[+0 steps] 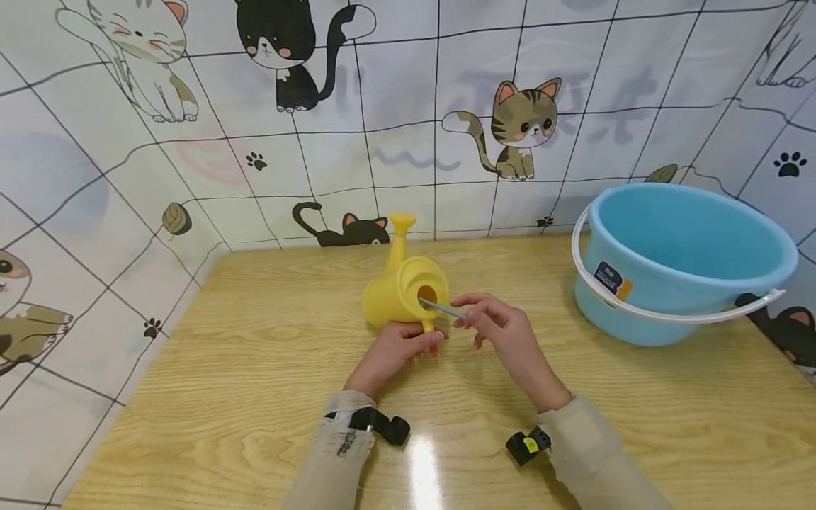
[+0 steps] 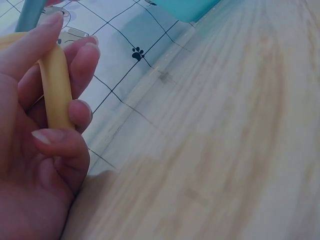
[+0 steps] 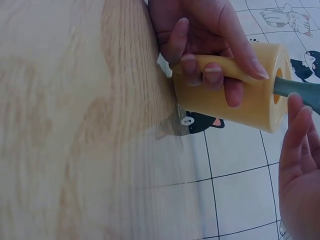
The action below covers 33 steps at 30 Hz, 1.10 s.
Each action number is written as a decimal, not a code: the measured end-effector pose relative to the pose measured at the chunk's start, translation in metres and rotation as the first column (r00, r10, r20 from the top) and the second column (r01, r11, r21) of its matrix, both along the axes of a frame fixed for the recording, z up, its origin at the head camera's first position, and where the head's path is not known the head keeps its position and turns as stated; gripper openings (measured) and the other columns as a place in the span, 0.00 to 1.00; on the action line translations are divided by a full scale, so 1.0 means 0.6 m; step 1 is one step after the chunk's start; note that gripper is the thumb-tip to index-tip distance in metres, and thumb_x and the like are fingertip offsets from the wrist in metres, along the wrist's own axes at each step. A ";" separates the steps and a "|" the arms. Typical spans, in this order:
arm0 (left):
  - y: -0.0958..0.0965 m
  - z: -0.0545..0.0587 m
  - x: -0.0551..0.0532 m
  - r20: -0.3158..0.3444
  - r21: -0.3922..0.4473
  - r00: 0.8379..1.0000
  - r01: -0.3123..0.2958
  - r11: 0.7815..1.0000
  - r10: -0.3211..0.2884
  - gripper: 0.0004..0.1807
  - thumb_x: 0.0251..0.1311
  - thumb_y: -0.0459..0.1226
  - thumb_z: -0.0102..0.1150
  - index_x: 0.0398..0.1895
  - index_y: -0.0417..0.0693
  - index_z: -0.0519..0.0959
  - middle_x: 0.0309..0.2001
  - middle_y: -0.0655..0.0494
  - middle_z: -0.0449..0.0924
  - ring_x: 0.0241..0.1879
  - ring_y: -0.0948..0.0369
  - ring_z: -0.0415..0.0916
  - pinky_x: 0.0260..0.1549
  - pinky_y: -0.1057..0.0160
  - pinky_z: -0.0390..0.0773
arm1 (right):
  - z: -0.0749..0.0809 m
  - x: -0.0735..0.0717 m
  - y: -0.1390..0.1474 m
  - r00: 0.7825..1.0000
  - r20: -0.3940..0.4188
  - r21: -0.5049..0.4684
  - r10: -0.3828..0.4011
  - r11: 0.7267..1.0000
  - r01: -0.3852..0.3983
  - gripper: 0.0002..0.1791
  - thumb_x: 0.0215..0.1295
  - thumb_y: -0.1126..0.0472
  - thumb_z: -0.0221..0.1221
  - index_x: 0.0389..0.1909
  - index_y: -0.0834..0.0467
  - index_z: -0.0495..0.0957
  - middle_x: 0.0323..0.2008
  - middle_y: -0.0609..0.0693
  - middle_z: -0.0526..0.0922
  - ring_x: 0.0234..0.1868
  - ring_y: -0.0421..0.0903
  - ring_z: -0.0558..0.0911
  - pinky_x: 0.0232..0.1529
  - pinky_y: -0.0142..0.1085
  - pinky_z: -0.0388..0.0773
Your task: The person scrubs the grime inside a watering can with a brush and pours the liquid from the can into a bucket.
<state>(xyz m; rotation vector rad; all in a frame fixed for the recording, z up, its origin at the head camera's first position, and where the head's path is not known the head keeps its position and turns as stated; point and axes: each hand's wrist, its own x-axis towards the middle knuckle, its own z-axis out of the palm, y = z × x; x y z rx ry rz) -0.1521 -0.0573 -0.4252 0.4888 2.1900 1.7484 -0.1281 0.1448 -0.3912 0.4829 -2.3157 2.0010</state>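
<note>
The surface [image 1: 255, 368] has a light, yellowish wood grain, and a bright reflection [image 1: 423, 467] of light lies along its near side. On its right part stands a light-blue bucket [image 1: 669, 292], with a white handle [image 1: 676, 319] lowered at the front. Near the middle, toward the far edge, is a yellow watering can [image 1: 381, 297]; whether it stands fully upright, I cannot say surely.

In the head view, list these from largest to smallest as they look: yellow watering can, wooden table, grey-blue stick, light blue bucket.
1. wooden table
2. light blue bucket
3. yellow watering can
4. grey-blue stick, partly hidden
</note>
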 end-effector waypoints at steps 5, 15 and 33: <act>-0.001 -0.001 0.000 -0.004 0.008 1.000 -0.013 1.000 0.013 0.20 0.56 0.49 0.56 0.34 0.40 0.81 0.25 0.48 0.77 0.26 0.44 0.62 0.16 0.68 0.62 | 0.011 0.008 -0.007 0.998 0.020 0.054 -0.057 0.997 0.056 0.15 0.62 0.53 0.54 0.30 0.63 0.76 0.45 0.49 0.74 0.39 0.47 0.73 0.30 0.41 0.76; -0.001 -0.041 -0.021 -0.007 0.013 0.999 -0.035 0.999 0.036 0.24 0.50 0.56 0.58 0.26 0.42 0.80 0.25 0.53 0.78 0.20 0.58 0.62 0.13 0.68 0.60 | 0.022 0.016 -0.016 0.995 0.058 0.113 -0.078 0.991 0.071 0.11 0.58 0.55 0.59 0.37 0.58 0.73 0.29 0.57 0.76 0.29 0.56 0.76 0.31 0.46 0.76; 0.000 -0.039 -0.021 -0.005 0.027 1.000 -0.024 0.999 0.024 0.24 0.50 0.56 0.58 0.29 0.43 0.82 0.24 0.52 0.78 0.19 0.60 0.61 0.13 0.69 0.60 | 0.000 0.001 -0.004 0.993 0.115 0.072 0.022 0.997 -0.031 0.13 0.60 0.56 0.57 0.46 0.50 0.74 0.36 0.54 0.76 0.33 0.60 0.76 0.30 0.45 0.77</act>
